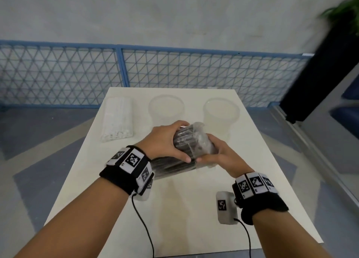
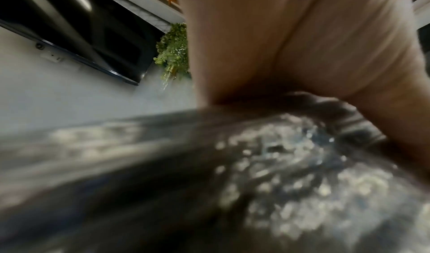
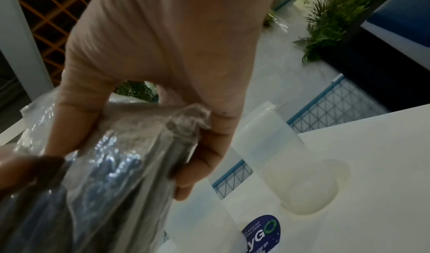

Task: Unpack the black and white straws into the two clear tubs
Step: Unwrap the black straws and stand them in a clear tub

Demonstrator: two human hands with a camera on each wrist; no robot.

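A pack of black straws (image 1: pixel 186 147) in clear plastic wrap is held above the middle of the white table (image 1: pixel 174 209). My left hand (image 1: pixel 167 141) grips its upper part from the left, thumb across the front. My right hand (image 1: pixel 219 154) grips the crinkled wrap on the right side. The wrap (image 3: pixel 121 146) bunches under my right thumb and fingers (image 3: pixel 202 165). The left wrist view shows the blurred black pack (image 2: pixel 209 183) close up. A pack of white straws (image 1: pixel 117 119) lies at the table's far left. Two clear tubs (image 1: pixel 166 108) (image 1: pixel 221 112) stand empty at the back.
A blue wire fence (image 1: pixel 155 73) runs behind the table. A dark planter with green plants (image 1: pixel 330 53) stands at the right. One clear tub (image 3: pixel 286 161) stands close beside my right hand; another with a blue sticker (image 3: pixel 260 233) shows lower down.
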